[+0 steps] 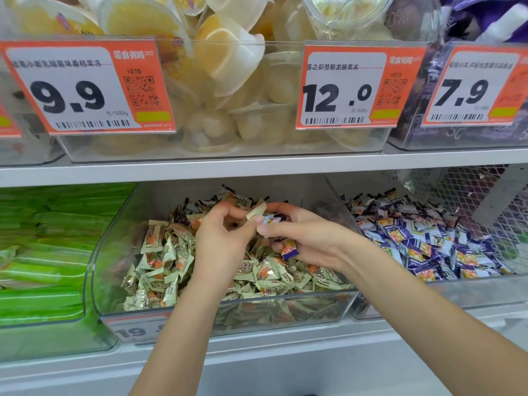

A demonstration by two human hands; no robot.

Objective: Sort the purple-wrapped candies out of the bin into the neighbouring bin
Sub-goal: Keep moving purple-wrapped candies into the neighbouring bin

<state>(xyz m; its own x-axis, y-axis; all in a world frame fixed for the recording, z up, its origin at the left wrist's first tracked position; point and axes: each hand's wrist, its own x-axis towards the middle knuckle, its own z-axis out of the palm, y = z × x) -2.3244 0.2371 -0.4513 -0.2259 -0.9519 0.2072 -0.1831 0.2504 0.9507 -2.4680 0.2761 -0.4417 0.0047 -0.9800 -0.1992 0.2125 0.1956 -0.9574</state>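
1. Over the middle clear bin point(94, 252) of beige candies point(160, 261), both hands meet.
2. Left hand point(220, 241) pinches a beige wrapper point(256, 211).
3. Right hand point(303, 238) grips several purple-wrapped candies point(289, 249).
4. Neighbouring bin point(445, 290), right, holds purple candies point(423, 241).

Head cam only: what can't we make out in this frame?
- How many purple candies the right hand holds: curled fingers hide them.
- Middle bin price tag: left forearm cuts it off.
- Purple candies left deeper in that bin: buried under the cream candies.
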